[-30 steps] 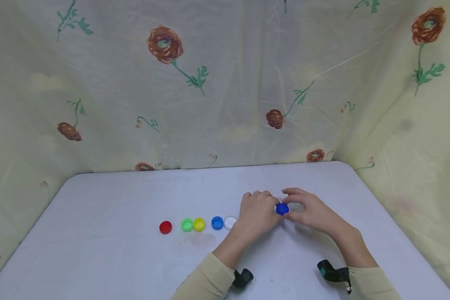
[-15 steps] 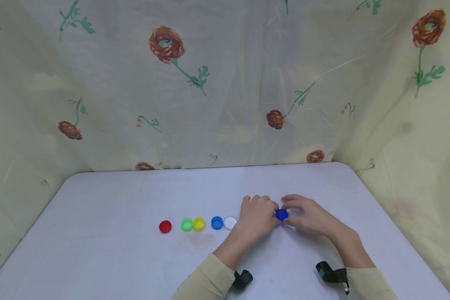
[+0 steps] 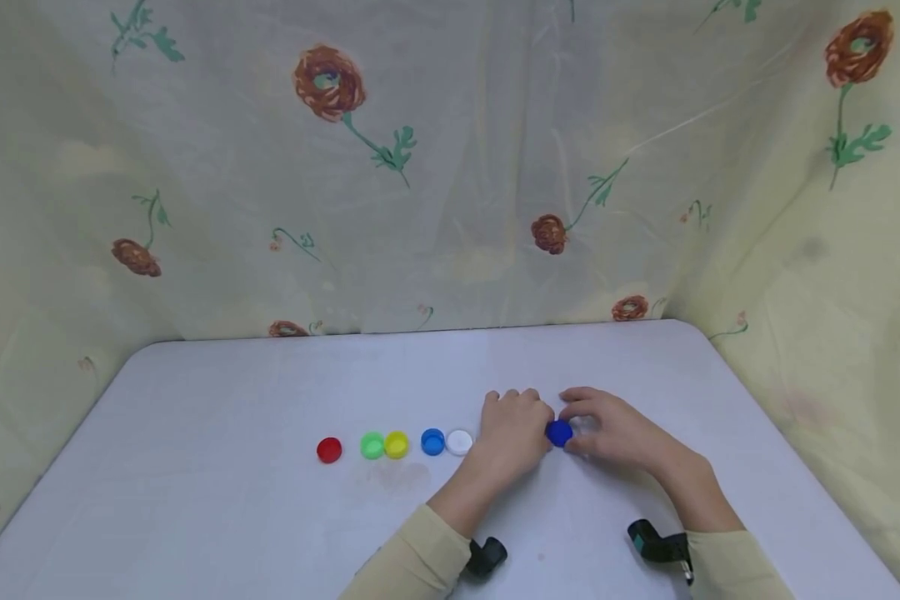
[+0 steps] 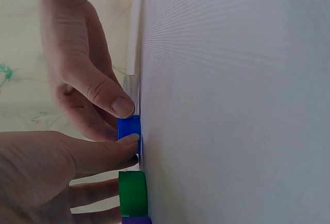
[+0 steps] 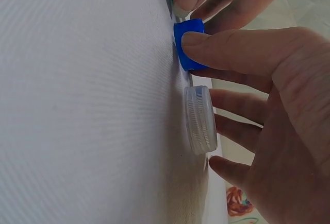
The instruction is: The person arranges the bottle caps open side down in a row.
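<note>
In the head view, a dark blue plastic cap [image 3: 559,432] stands between the two hands, low over the white table. My right hand [image 3: 618,429] pinches it with the thumb in front, as the right wrist view shows. The left hand [image 3: 516,429] has its thumb tip at the cap's other edge; in the left wrist view that thumb overlaps the blue cap [image 4: 129,126]. Beside the left fingers stand a green cap [image 4: 133,193] and a purple cap [image 4: 136,220], which the left hand hides from the head view. A clear ribbed lid [image 5: 200,121] stands by the right hand's lower fingers.
Left of the hands, a row holds a red cap [image 3: 329,450], a green one [image 3: 372,445] touching a yellow one [image 3: 397,444], and a lighter blue one [image 3: 432,442] beside a white one [image 3: 460,442]. A flowered curtain [image 3: 435,167] hangs behind the table.
Both hands have lowered the blue cap toward the table and slightly left. The row of caps keeps its layout; the head view has tilted slightly.
</note>
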A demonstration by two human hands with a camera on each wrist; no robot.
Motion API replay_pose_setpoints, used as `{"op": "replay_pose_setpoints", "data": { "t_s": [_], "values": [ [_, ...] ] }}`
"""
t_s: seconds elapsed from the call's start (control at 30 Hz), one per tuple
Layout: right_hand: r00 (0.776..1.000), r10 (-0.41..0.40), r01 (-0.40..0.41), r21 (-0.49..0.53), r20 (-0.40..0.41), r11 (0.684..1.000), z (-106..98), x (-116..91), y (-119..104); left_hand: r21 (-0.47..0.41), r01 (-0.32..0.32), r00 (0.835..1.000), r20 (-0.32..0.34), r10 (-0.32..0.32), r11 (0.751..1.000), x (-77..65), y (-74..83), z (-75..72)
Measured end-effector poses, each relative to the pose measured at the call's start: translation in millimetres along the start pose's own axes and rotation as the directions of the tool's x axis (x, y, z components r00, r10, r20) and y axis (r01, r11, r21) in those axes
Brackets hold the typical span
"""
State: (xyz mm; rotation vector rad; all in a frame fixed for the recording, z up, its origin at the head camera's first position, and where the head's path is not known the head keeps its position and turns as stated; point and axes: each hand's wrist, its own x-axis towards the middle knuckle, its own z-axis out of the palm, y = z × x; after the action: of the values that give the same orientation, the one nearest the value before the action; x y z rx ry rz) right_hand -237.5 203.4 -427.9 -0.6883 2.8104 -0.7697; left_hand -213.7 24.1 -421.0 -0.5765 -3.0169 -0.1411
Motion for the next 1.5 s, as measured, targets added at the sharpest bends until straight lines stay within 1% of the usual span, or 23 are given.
{"op": "replay_pose_setpoints", "data": {
  "t_s": [0.17,0.3,0.57,0.83,1.17,1.3,1.5],
  "values": [
    [0.999,0.038,-0.038,0.003,0.017,0.999,0,1,-2,-0.003,0.000,1.000,0.005,0.000,1.000,-0.5,-0.7,-1.2],
    [0.999,0.045,-0.045,0.005,0.022,0.999,1,1,-2,-0.002,-0.002,1.000,0.009,0.002,1.000,-2.5,-0.7,-2.6],
    [1.000,0.014,-0.014,-0.006,0.018,1.000,1,0,-1,0.005,-0.007,1.000,0.008,0.007,1.000,-3.8,-1.1,-2.6],
    [0.999,-0.030,0.030,-0.008,0.011,1.000,-4,0,2,-0.009,-0.021,1.000,0.010,0.021,1.000,-2.4,-1.2,-7.0],
    [0.998,-0.046,0.046,-0.005,0.031,0.999,0,4,1,-0.049,0.006,0.998,0.058,-0.003,0.999,-3.2,-9.0,-8.3],
    [0.999,-0.027,0.027,-0.013,0.044,1.000,-1,3,-2,-0.064,0.006,0.998,0.068,-0.001,0.998,-3.7,-12.1,-7.1],
    [0.999,-0.002,0.003,-0.009,0.052,1.000,2,4,-3,-0.090,0.026,0.995,0.095,-0.017,0.996,-6.2,-15.3,-7.8]
  ]
}}
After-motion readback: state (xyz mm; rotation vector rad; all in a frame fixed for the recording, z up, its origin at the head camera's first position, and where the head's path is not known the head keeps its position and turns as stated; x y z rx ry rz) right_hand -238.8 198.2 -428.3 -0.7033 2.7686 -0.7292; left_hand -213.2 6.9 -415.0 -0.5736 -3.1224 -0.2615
